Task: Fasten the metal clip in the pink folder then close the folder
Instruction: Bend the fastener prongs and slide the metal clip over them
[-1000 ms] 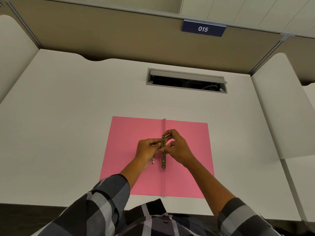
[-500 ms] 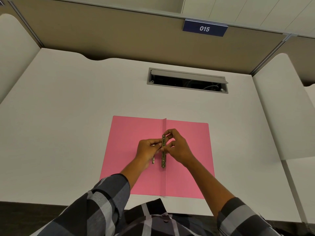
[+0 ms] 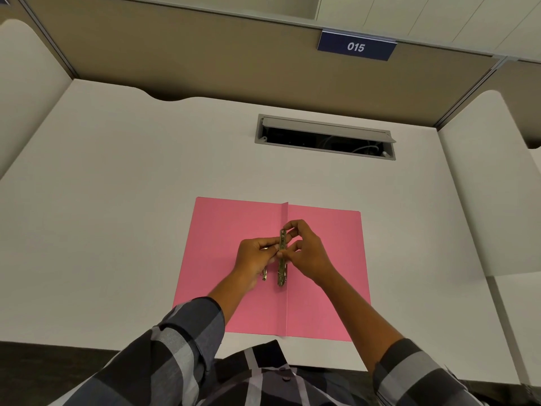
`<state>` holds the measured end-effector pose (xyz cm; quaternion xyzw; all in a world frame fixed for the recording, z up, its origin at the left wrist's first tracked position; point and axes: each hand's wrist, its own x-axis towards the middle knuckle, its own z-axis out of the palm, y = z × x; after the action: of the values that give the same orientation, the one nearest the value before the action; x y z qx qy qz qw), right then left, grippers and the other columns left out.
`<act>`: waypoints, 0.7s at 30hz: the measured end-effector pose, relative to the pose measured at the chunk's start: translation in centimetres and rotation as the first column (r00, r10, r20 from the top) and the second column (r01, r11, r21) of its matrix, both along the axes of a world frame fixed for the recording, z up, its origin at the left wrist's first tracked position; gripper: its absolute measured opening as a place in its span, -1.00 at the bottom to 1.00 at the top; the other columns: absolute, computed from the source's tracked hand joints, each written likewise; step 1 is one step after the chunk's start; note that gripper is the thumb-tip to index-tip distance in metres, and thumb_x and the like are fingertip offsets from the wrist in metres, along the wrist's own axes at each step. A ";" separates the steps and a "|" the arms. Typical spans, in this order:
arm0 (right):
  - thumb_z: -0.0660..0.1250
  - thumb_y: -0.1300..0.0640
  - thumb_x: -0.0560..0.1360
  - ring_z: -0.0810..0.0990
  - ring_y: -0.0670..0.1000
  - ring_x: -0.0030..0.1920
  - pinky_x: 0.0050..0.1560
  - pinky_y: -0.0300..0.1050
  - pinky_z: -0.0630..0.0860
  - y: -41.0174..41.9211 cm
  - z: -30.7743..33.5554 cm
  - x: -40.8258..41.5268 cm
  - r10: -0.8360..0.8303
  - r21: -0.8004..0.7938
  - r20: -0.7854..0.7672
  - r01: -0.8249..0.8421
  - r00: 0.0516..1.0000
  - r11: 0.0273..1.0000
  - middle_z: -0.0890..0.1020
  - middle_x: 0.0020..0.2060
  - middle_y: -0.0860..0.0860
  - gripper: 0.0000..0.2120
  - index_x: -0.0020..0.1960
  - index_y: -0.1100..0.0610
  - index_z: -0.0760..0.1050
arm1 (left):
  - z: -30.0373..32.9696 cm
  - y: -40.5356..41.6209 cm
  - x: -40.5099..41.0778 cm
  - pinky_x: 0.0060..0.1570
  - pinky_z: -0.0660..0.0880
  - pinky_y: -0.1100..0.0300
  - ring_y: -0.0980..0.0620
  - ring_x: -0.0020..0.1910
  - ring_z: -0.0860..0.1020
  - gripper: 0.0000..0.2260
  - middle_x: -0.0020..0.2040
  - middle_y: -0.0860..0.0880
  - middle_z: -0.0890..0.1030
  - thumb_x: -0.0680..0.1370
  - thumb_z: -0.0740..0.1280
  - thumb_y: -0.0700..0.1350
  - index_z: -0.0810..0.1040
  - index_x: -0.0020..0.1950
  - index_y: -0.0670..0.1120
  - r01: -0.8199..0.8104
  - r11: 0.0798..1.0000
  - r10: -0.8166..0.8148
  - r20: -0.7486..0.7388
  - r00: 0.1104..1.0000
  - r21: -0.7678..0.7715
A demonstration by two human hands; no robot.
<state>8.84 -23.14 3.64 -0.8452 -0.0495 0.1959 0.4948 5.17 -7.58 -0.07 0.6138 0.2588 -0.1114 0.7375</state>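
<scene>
We see the metal clip [image 3: 282, 257] lying lengthwise along the pink folder [image 3: 228, 230] spine, both our left hand [image 3: 256, 254] and right hand [image 3: 307, 250] apparently pinching its upper half.

A white bench [image 3: 117, 218] carried an open pink folder [image 3: 228, 259], which lay flat near its front edge. Farther back, a grey cable hatch [image 3: 325, 124] was set into the bench top, its flap raised.

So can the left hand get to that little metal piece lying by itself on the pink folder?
Probably yes. The little metal piece lies just below the left hand, partly under it, with nothing between them. That hand is busy pinching the metal clip, though.
</scene>
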 end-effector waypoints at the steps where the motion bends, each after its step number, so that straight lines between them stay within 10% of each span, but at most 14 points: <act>1: 0.54 0.46 0.41 0.71 0.27 -0.23 -0.20 0.20 0.74 0.0 0.0 0.0 -0.002 0.004 -0.001 0.002 1.000 1.000 0.62 0.02 0.05 -0.45 0.24 0.05 0.45 | 0.0 0.0 0.0 -0.08 0.70 0.24 0.05 -0.08 0.78 -0.76 0.08 -0.14 0.78 0.59 0.45 -0.35 0.72 0.25 -0.24 -0.003 1.000 0.003 -0.003 1.000 -0.004; 21: 0.55 0.44 0.41 0.72 0.24 -0.25 -0.20 0.21 0.74 0.1 -0.4 0.0 -0.006 -0.022 -0.002 0.006 1.000 1.000 0.63 0.00 0.04 -0.45 0.23 0.02 0.45 | 0.3 0.0 -0.2 -0.07 0.71 0.24 0.05 -0.08 0.78 -0.77 0.08 -0.15 0.77 0.60 0.43 -0.37 0.71 0.25 -0.26 -0.002 1.000 0.002 -0.028 1.000 0.003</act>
<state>8.87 -23.09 3.27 -0.8506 -0.0439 0.1959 0.4860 4.96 -7.56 0.20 0.6130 0.2696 -0.1189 0.7331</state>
